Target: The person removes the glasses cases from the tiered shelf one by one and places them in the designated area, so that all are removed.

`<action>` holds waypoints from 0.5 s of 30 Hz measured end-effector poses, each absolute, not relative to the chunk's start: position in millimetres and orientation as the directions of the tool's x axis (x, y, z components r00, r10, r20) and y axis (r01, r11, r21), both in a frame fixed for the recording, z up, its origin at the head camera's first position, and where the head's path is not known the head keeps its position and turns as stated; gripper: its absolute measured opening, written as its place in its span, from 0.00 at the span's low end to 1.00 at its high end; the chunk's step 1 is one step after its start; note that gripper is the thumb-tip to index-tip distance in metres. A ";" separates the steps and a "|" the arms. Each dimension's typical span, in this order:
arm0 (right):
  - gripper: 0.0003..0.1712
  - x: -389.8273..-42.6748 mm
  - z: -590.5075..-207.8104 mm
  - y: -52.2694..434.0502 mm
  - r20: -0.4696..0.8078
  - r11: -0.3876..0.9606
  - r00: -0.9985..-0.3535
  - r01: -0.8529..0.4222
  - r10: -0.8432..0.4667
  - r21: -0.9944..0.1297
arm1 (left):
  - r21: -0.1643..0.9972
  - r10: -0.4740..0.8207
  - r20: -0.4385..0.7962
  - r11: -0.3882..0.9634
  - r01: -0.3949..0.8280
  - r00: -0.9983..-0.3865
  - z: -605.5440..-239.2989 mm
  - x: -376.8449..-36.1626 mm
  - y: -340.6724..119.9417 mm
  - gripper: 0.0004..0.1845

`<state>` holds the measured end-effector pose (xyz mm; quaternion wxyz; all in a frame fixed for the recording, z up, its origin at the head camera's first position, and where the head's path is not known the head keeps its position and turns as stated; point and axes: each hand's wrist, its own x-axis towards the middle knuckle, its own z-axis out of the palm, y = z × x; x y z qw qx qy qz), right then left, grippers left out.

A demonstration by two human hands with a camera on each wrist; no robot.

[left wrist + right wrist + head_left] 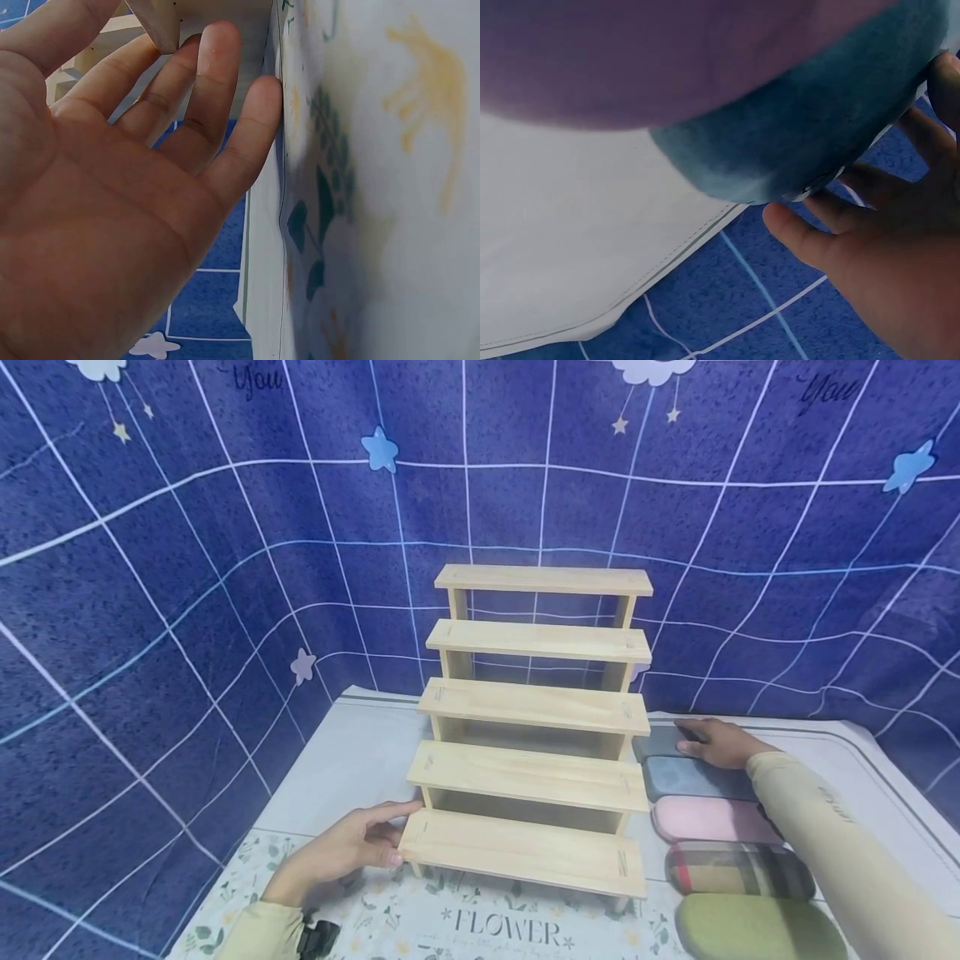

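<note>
Left hand (341, 852), fingers relaxed, touches the wooden step shelf (532, 752) at its lowest tier's left end. Right hand (716, 742) rests on the rearmost grey case (663, 742), heading five closed cases along the desk's (345, 768) right edge; its grasp is unclear.

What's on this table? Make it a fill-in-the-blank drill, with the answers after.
1. The wooden shelf has ___ steps.
2. The left hand touches the left end of its ___ step.
3. Between the grey-blue case and the plaid case lies a case coloured ___.
4. The right hand holds the dark grey case, the one ___ from the person in the row.
Missing words: five; lowest; pink; farthest.
</note>
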<state>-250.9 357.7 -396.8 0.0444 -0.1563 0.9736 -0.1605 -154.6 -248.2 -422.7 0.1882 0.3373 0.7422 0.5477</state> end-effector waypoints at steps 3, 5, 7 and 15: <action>0.36 -251.0 -398.3 361.9 -0.015 0.889 -0.942 -0.311 -0.336 -0.336 | 0.938 0.708 0.092 0.174 0.299 -0.700 -422.4 -154.4 -247.7 0.37; 0.36 -250.1 -398.0 363.2 -0.009 0.887 -0.941 -0.314 -0.337 -0.339 | 0.937 0.706 0.094 0.175 0.301 -0.702 -422.1 -154.3 -247.4 0.37; 0.36 -249.0 -397.6 363.9 -0.013 0.890 -0.942 -0.312 -0.335 -0.333 | 0.934 0.705 0.096 0.180 0.308 -0.703 -422.5 -154.6 -247.5 0.37; 0.35 -240.5 -394.7 360.2 -0.017 0.904 -0.945 -0.306 -0.325 -0.299 | 0.934 0.708 0.073 0.199 0.297 -0.703 -424.2 -156.0 -246.8 0.37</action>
